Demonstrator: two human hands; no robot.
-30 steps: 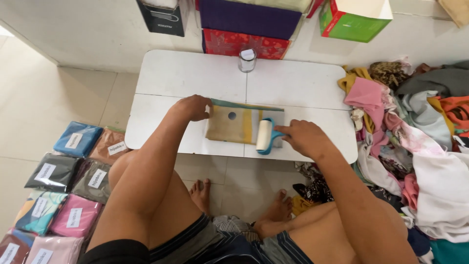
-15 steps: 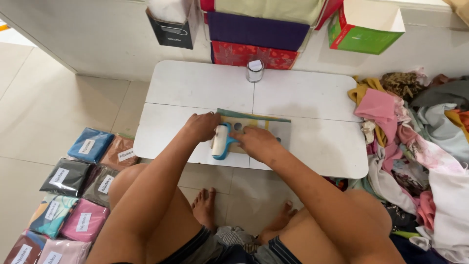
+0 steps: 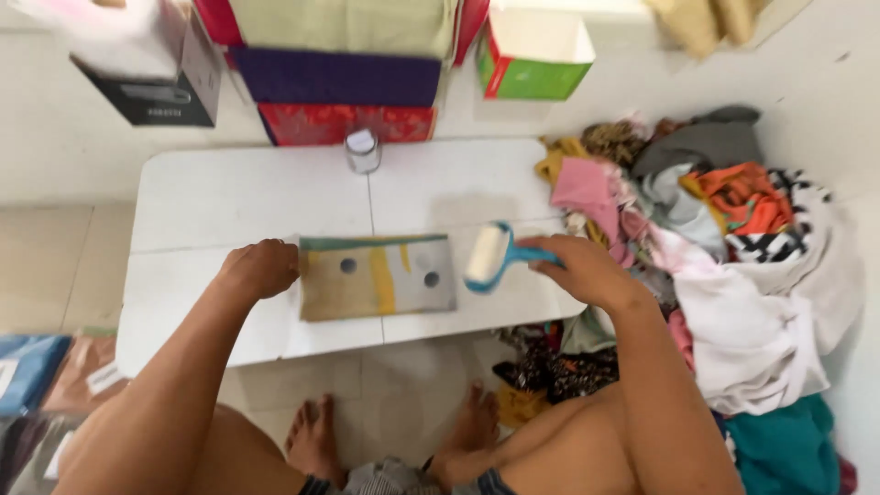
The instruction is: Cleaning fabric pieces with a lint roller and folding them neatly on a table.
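Roller lifted off packet, rolling pass paused.
Left hand (image 3: 259, 269) pressed flat on packet (image 3: 377, 275) at table (image 3: 229, 197) front edge; right hand (image 3: 584, 269) clamped on roller (image 3: 488, 256), right of packet. Next probably needs roller set back down on it.

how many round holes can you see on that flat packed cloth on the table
2 holes show on the packed cloth: one left of its yellow stripe, one right of it.
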